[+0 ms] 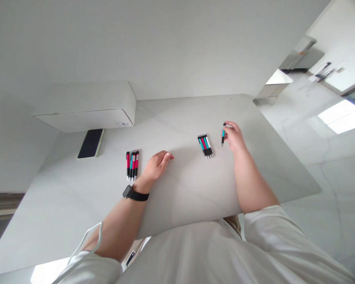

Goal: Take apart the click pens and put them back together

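My right hand (233,137) is closed around a teal and black pen (223,136), held upright just above the white table (180,189), to the right of a small row of pens (205,146) in teal, red and white. My left hand (157,165) rests on the table with its fingers curled loosely, palm down, nothing in it. A second group of red and teal pens (132,165) lies just left of that hand. A black watch (133,193) is on my left wrist.
A white box (88,105) stands at the back left against the wall. A dark phone (90,143) lies in front of it. The table's right edge drops to a glossy floor (328,157).
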Available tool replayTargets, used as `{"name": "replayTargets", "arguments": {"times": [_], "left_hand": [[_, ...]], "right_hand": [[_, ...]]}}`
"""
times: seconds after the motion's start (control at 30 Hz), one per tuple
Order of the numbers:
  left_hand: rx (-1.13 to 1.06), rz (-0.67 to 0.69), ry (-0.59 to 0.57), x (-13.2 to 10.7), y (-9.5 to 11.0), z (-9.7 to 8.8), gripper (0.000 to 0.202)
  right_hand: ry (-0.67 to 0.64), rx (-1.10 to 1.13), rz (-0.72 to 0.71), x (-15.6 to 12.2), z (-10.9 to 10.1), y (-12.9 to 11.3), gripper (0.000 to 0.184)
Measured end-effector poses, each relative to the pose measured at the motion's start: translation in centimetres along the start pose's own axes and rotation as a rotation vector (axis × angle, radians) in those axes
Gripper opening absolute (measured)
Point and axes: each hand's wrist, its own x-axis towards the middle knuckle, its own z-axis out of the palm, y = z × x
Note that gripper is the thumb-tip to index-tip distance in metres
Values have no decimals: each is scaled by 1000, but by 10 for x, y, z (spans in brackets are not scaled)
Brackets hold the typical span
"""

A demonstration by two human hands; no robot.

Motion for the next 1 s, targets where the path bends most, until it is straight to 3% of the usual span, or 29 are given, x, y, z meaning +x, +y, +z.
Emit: {"name": "replayTargets", "arguments": {"times": [0.17, 0.33, 1.0], "left_hand": [[2, 8, -1, -1, -2, 1, 54], [15, 14, -12, 0, -1, 1, 55], [27, 31, -26, 0, 3, -1, 55]], "right_hand": [[-93, -707, -220, -13, 6, 8, 43], [-197, -1006, -302, -21, 18, 12, 42], [-233, -964, -317, -33, 30, 8, 44]]}}
